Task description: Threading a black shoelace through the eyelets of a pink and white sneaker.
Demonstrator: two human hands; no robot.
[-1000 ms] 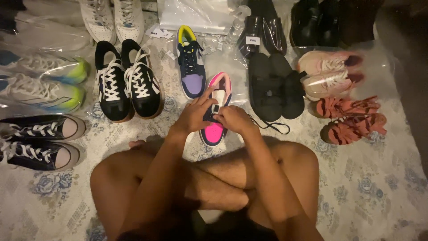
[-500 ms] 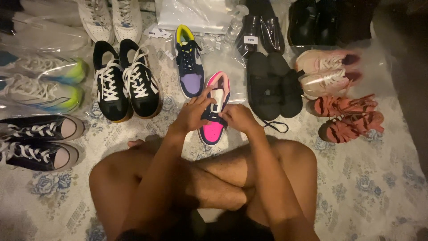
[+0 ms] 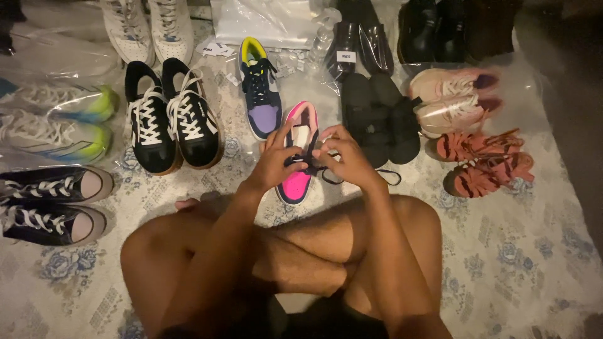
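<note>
Near the middle of the frame, on the flowered floor cloth, sits the pink shoe — both hands pinch its dark lace, left hand and right hand close together. Lacing looks half done; next, the lace end must find a hole.

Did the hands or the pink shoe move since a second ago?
Hardly at all. Both hands, left hand and right hand, stay on the pink sneaker, fingers working its dark laces. The fingers shifted slightly; nothing was picked up or let go. The sneaker stays on the floral cloth, and the black-and-white pair and purple sneaker stayed put.
</note>
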